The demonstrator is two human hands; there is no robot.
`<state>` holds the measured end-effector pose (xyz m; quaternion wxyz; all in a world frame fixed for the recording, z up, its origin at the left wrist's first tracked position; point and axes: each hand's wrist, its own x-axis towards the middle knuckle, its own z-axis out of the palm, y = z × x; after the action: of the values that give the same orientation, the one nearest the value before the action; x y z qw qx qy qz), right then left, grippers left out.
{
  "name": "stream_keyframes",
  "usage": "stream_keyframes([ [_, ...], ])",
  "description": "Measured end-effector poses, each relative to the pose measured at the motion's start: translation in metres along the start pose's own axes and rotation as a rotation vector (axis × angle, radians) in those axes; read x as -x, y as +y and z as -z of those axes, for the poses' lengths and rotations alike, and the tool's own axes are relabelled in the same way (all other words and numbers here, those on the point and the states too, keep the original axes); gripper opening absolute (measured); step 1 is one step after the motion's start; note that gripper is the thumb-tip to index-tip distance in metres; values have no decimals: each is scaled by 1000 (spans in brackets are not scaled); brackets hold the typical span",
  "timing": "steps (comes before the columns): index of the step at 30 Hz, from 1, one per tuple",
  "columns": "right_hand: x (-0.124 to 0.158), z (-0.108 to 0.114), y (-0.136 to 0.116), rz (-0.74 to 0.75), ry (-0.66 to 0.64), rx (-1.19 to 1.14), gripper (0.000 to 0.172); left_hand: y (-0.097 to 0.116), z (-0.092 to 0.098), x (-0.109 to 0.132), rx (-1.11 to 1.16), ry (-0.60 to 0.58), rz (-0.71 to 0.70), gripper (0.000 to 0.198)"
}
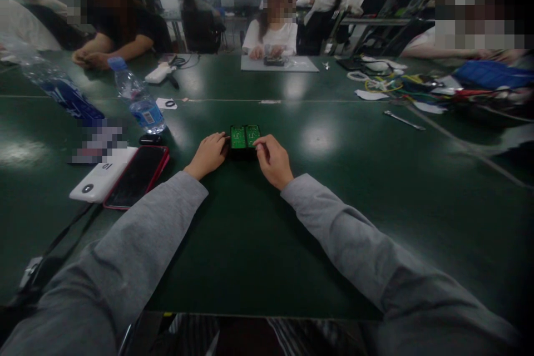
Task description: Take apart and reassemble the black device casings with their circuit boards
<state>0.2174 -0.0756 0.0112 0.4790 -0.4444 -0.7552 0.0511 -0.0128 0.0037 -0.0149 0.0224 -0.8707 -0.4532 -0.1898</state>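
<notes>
Both my grey-sleeved forearms [142, 233] reach forward and converge. Between my fingertips [220, 143] sits a black rectangular case [245, 151] holding two green circuit boards [238, 137]. My left hand [211, 154] lies palm down, fingers bunched at the case's left side; my right hand [274, 161] tips inward, thumb and forefinger close together at the right board; I cannot tell whether either grips.

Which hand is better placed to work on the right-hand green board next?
Right, most likely: the right hand is at the near right corner of the right-hand green board, thumb and fingers close together, while the left hand is at the opposite side, beside the left-hand board.
</notes>
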Motion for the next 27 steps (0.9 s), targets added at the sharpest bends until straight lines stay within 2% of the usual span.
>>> stream_keyframes([
  [5, 0, 2, -4, 68, -24, 92, 19, 0, 0, 0, 0, -8, 4, 36],
  [10, 0, 1, -16, 172, -184, 297, 24, 0, 0, 0, 14, -14, 6, 38],
  [16, 2, 0, -29, 161, -388, 471, 31, 3, 3, 1, 1, -26, 11, 38],
  [27, 2, 0, -29, 118, -408, 440, 33, 3, 3, 0, 34, -32, 22, 37],
])
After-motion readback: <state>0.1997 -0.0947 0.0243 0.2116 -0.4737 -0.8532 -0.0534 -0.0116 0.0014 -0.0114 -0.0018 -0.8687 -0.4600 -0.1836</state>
